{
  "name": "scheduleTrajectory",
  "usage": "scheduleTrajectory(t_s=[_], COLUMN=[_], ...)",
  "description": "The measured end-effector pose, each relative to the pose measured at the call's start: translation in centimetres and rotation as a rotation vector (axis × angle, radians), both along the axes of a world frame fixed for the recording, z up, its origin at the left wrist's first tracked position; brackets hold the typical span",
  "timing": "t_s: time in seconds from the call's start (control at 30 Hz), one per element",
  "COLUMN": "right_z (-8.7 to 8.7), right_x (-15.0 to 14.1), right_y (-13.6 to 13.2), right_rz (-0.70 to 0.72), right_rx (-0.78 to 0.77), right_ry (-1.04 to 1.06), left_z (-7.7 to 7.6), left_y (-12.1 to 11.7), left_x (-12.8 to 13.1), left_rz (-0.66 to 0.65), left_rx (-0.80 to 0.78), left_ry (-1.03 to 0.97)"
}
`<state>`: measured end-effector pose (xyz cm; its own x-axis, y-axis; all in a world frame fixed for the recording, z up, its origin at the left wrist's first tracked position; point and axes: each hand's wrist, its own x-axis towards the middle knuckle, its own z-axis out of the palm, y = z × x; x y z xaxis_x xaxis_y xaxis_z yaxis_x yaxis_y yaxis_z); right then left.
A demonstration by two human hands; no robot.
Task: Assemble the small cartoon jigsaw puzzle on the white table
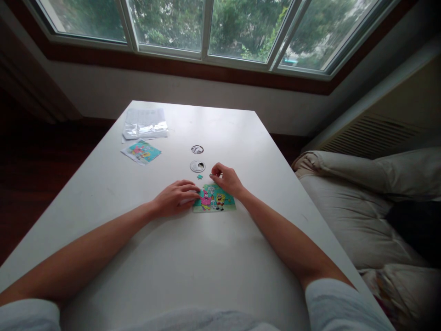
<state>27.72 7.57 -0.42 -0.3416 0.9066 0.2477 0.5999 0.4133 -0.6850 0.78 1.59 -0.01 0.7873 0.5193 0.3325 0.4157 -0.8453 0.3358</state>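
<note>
A cartoon jigsaw puzzle [220, 202] with a pink starfish and a yellow sponge figure lies flat on the white table [193, 257]. My left hand [177, 197] rests at its left edge, fingers stretched out and touching it, gripping nothing. Over the puzzle's top edge, my right hand [225, 178] pinches a small puzzle piece [211, 175] between thumb and fingertips; most of that piece is hidden. One loose teal puzzle piece [200, 176] lies on the table between the two hands, just above the puzzle.
Two round, silvery disc-like items [197, 166] lie beyond the loose piece. Farther left are a picture sheet [142, 151] with similar cartoon figures and a clear plastic packet [145, 124]. A beige sofa [347, 207] stands along the right, and a window [203, 55] is ahead.
</note>
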Motion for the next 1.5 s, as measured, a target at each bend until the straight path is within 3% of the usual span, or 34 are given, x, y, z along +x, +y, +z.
scheduleTrajectory(t_s=[0.2,0.57,0.67,0.9,1.13,1.3,1.5], right_z=[0.3,-1.3,-1.5,-0.6,-0.7,-0.7,-0.7], right_x=[-0.3,3.6,3.4,1.7,3.6,3.1,2.8], right_y=[-0.4,2.5,2.5,1.7,2.0,1.5,1.9], right_rz=[0.034,-0.266,-0.239,-0.034,-0.192,-0.167,-0.125], right_rx=[-0.078,0.001,0.007,0.102,0.129,0.147,0.058], right_ry=[0.101,0.049,0.039,-0.036,-0.315,-0.408,-0.402], left_z=[-0.1,-0.2,-0.2,-0.1,-0.1,-0.2,-0.3], left_y=[0.1,0.1,0.1,0.1,0.1,0.1,0.1], left_x=[-0.1,-0.1,0.0,0.0,-0.1,-0.2,-0.2], left_rz=[0.004,0.017,0.020,0.025,0.018,0.020,0.030], left_rx=[0.001,-0.019,-0.020,-0.028,-0.029,-0.036,-0.018], left_ry=[-0.007,-0.049,-0.044,-0.059,-0.064,-0.042,-0.042])
